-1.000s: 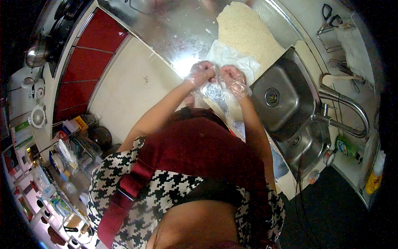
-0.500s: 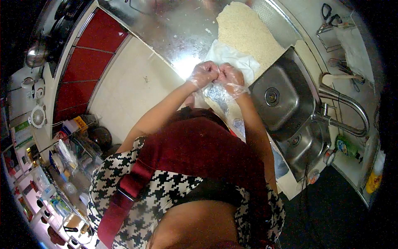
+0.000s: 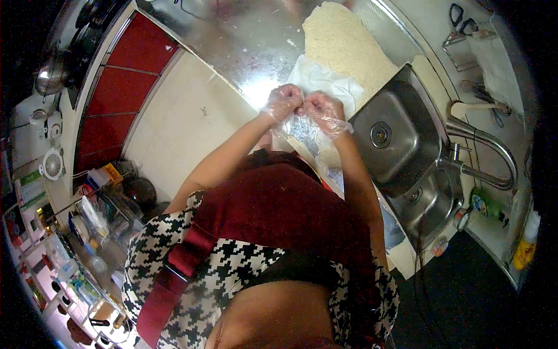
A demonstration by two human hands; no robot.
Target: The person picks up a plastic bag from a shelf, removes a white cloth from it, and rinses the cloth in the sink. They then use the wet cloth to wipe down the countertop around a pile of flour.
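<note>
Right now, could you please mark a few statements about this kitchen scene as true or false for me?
1. The left hand and right hand both wear clear gloves. True.
2. The hands are over the sink basin. False: they are over the counter beside it.
3. Both hands pinch a crinkled plastic bag. True.
4. The cabinet doors are blue. False: they are red.
</note>
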